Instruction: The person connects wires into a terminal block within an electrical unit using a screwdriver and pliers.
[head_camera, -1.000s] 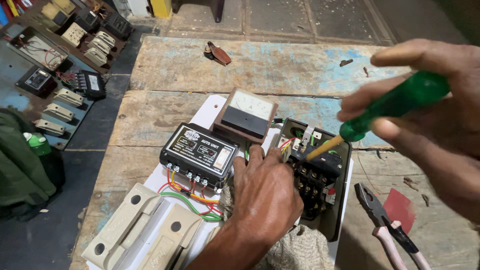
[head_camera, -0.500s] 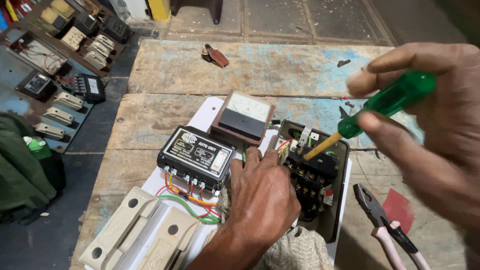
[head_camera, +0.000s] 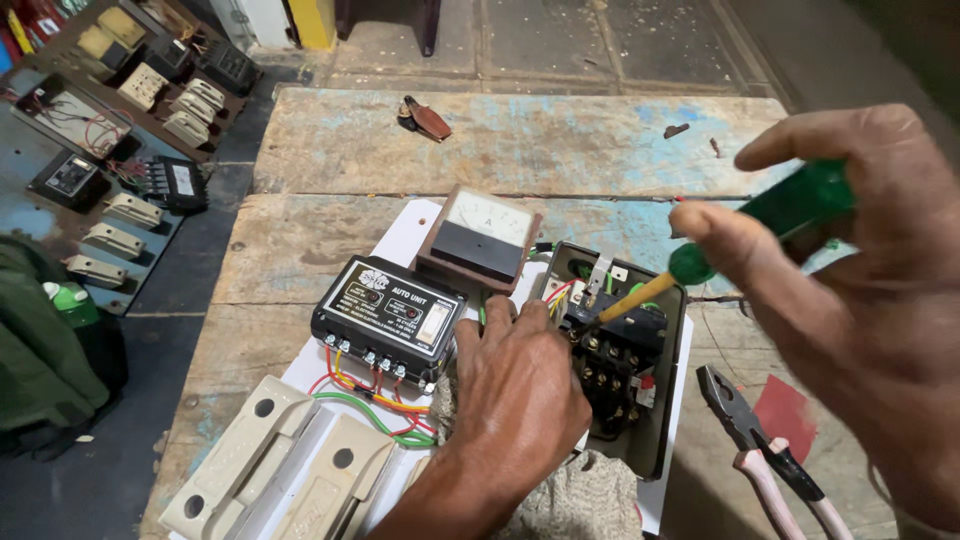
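My right hand (head_camera: 860, 290) holds a green-handled screwdriver (head_camera: 750, 225) tilted down to the left, its yellowish shaft tip at the top of a black contactor (head_camera: 612, 362) inside an open dark box (head_camera: 668, 400). My left hand (head_camera: 518, 390) rests palm down on the white board (head_camera: 405, 240), fingertips at the contactor's left edge beside coloured wires. A black control unit (head_camera: 388, 318) with red, yellow and green wires sits left of that hand. A square analog meter (head_camera: 480, 236) stands behind it.
Beige fuse carriers (head_camera: 285, 470) lie at the board's near left. Pliers with pink grips (head_camera: 765, 455) lie at the right on the worn wooden table (head_camera: 560, 140). A small brown object (head_camera: 425, 117) lies far back. A panel of switches (head_camera: 120, 130) and a green bag (head_camera: 40, 350) sit at left.
My right hand with the screwdriver has shifted slightly and its fingers have turned around the handle. The tip stays at the contactor. My left hand has kept its place.
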